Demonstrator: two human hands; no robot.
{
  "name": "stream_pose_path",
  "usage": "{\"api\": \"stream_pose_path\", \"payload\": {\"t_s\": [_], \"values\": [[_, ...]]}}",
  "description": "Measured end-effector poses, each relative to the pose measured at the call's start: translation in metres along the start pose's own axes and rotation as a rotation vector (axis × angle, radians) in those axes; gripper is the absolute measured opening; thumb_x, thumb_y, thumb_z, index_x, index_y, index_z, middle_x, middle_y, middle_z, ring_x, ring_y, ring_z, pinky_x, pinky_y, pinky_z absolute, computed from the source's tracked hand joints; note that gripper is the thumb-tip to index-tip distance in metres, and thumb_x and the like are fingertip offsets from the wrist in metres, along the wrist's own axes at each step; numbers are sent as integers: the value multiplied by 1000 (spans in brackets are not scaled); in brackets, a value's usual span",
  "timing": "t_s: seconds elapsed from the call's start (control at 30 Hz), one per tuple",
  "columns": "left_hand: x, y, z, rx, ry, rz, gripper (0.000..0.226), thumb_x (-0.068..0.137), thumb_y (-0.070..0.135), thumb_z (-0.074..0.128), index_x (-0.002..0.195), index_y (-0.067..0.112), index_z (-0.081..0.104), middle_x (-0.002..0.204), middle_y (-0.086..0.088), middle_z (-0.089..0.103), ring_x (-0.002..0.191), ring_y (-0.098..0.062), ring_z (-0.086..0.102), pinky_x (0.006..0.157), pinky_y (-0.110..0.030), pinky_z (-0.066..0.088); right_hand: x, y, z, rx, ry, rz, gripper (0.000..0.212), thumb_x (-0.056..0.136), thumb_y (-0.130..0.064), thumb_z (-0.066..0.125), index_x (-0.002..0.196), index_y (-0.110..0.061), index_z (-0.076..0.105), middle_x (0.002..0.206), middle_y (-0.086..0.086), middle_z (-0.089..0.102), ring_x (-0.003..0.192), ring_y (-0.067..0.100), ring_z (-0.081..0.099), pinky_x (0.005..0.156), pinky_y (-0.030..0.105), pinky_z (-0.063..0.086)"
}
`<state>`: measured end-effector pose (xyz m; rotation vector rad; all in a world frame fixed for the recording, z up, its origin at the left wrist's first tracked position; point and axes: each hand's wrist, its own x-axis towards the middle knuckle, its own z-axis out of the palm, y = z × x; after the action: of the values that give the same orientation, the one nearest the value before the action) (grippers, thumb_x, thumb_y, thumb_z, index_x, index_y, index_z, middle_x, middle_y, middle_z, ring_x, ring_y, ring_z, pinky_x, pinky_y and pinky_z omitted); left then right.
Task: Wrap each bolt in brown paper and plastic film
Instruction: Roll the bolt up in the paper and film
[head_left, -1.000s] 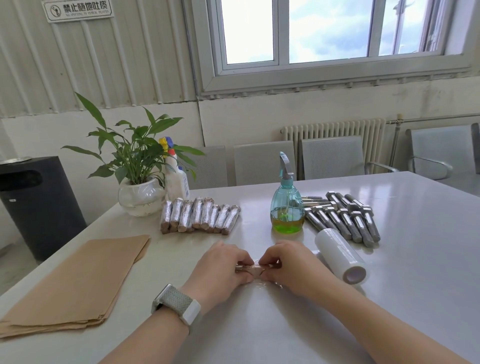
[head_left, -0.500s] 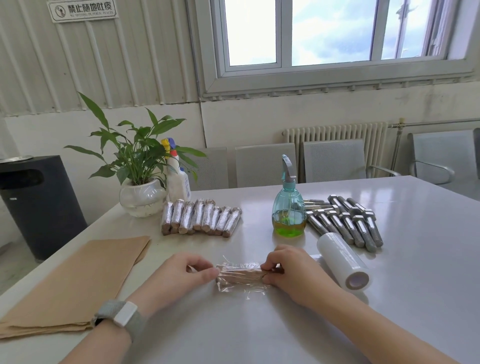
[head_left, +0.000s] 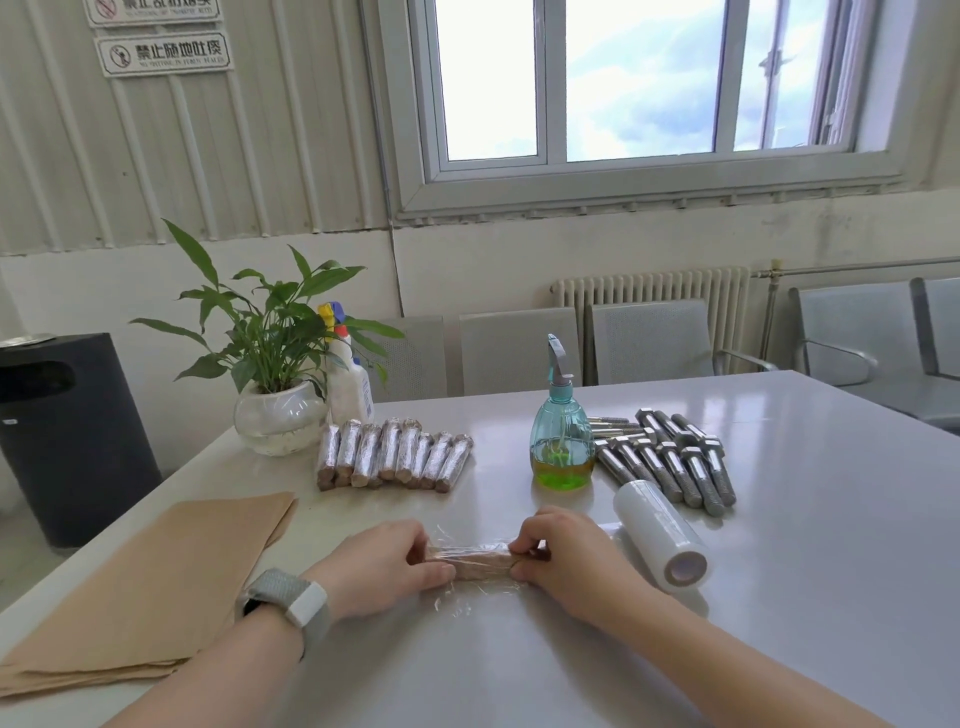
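Observation:
A bolt wrapped in brown paper (head_left: 480, 563) lies crosswise on the white table (head_left: 810, 571), with clear plastic film around and under it. My left hand (head_left: 382, 566) grips its left end and my right hand (head_left: 563, 561) pinches its right end. A roll of plastic film (head_left: 660, 535) lies just right of my right hand. Several bare steel bolts (head_left: 670, 460) lie behind the roll. A row of several wrapped bolts (head_left: 395, 457) sits farther back on the left. A stack of brown paper sheets (head_left: 140, 587) lies at the left edge.
A teal spray bottle (head_left: 561, 431) with green liquid stands behind my hands. A potted plant (head_left: 275, 374) and a white spray bottle (head_left: 348, 384) stand at the back left. Grey chairs (head_left: 649, 338) line the far side. A black bin (head_left: 57, 436) stands left of the table.
My left hand, which had slid out to the left half a second ago, has come back onto the left end of the wrapped bolt. The right hand has stayed on the right end.

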<state>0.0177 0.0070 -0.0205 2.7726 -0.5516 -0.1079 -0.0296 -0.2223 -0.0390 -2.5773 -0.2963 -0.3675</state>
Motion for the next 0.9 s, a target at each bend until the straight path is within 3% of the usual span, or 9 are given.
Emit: {"api": "stream_pose_path", "payload": {"t_s": [0.1, 0.2, 0.27, 0.37, 0.47, 0.53, 0.7, 0.8, 0.9], "values": [[-3, 8, -2, -279, 77, -2, 30, 87, 47, 69, 92, 21, 54, 83, 5, 70, 69, -10, 61, 66, -23, 47, -3, -1, -3, 65, 13, 55, 17, 82, -26, 75, 98, -20, 73, 99, -7, 65, 83, 6, 50, 69, 16, 36], [-3, 27, -8, -602, 240, 24, 35, 73, 42, 84, 90, 22, 62, 79, -2, 72, 65, -8, 62, 60, -19, 46, -8, 1, -8, 231, 33, 149, 10, 77, -20, 79, 85, -20, 73, 82, -11, 66, 67, 0, 53, 63, 10, 40], [3, 46, -9, -709, 308, 99, 37, 70, 39, 87, 94, 24, 63, 68, 2, 62, 61, -6, 55, 59, -17, 43, -13, 4, -10, 259, 43, 178, 11, 77, -20, 78, 77, -26, 69, 74, -13, 64, 62, -3, 53, 62, 9, 41], [17, 78, -1, -873, 263, 232, 37, 74, 33, 84, 106, 34, 65, 60, 14, 44, 59, -3, 45, 60, -14, 40, -18, 9, -11, 280, 66, 196, 16, 77, -21, 78, 71, -28, 65, 72, -12, 62, 65, -1, 54, 62, 10, 40], [32, 100, 13, -973, 270, 260, 8, 79, 26, 79, 82, 22, 73, 60, 14, 54, 59, -3, 50, 57, -11, 42, -19, 13, -9, 272, 88, 199, 11, 77, -24, 78, 77, -19, 68, 70, -12, 59, 64, -1, 52, 62, 11, 40], [42, 107, 25, -1036, 325, 221, 15, 82, 18, 76, 71, 15, 66, 56, 12, 51, 54, -3, 46, 52, -11, 39, -18, 16, -7, 272, 104, 193, 12, 77, -24, 77, 75, -20, 66, 71, -12, 58, 65, -2, 51, 63, 10, 39], [53, 121, 43, -1025, 451, 183, 26, 83, 14, 72, 66, 7, 53, 50, 3, 44, 49, -15, 41, 50, -24, 37, -14, 20, -2, 210, 130, 158, 25, 76, -21, 77, 65, -24, 55, 77, -10, 50, 68, 4, 46, 64, 12, 36], [58, 122, 46, -1054, 490, 137, 26, 82, 17, 75, 71, 12, 51, 58, -5, 48, 54, -22, 46, 55, -33, 39, -14, 21, -2, 178, 130, 152, 29, 76, -21, 77, 62, -25, 51, 81, -7, 50, 71, 7, 46, 66, 15, 36], [59, 119, 57, -1028, 474, 73, 28, 80, 18, 75, 72, 14, 49, 60, -7, 51, 55, -21, 49, 55, -30, 41, -14, 20, -1, 145, 124, 128, 18, 77, -18, 74, 68, -19, 58, 87, -5, 53, 72, 8, 48, 67, 14, 36]]}}
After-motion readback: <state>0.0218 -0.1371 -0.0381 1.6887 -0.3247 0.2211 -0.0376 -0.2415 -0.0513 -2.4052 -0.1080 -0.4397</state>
